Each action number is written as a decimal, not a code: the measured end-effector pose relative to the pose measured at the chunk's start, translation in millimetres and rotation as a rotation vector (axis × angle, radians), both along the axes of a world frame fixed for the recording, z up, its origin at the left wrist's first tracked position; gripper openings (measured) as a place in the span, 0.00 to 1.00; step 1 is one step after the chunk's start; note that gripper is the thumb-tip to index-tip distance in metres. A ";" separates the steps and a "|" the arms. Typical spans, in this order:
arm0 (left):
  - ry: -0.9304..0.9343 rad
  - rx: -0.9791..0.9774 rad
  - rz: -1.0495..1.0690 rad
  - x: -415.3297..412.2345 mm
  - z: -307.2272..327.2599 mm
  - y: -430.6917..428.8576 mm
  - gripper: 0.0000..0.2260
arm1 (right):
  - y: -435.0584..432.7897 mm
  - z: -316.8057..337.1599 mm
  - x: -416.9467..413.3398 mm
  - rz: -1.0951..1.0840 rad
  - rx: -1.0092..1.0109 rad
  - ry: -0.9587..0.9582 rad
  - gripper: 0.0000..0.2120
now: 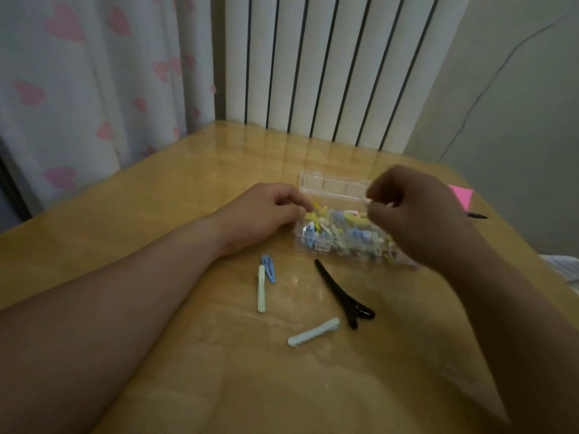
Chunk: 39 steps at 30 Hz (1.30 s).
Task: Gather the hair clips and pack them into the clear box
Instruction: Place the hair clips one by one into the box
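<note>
Counter [188, 189], wooden, glossy; near edge cut off by the frame.

1. Clear box [322, 245], at the counter's middle, lid [332, 185] laid open at its 12 o'clock. It holds mixed blue, yellow and pale clips, blurred and not countable; its 3 o'clock end is hidden by the right wrist.
2. Left grip [266, 211]: fingers curled at the box's 9 o'clock end, tips at the rim. Cannot tell whether they pinch anything.
3. Right grip [416, 214]: above the box, pinching a small pale clip [369, 201], mostly hidden.
4. Loose, at the box's 6 to 7 o'clock: blue snap clip [268, 268] touching pale green clip [261, 289]; black clip [341, 292]; second pale clip [313, 332].
5. At 3 o'clock: pink paper [462, 195] and pen [477, 216], both partly hidden.
</note>
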<state>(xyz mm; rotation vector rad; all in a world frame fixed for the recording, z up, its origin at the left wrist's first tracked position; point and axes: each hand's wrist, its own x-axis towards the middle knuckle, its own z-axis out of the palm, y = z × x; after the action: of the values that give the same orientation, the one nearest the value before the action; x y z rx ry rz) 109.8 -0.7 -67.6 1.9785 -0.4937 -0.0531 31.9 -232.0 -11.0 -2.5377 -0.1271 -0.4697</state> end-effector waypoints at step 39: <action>0.075 -0.059 -0.029 0.0 2.1 2.4 0.11 | 58.5 -30.9 -17.9 0.362 -0.251 -0.034 0.09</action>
<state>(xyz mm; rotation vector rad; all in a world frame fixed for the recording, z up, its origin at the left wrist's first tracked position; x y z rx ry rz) 109.8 1.8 -65.5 1.9049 -0.4701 -0.1285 13.9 -173.5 -41.9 -2.6653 -0.6835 -0.3707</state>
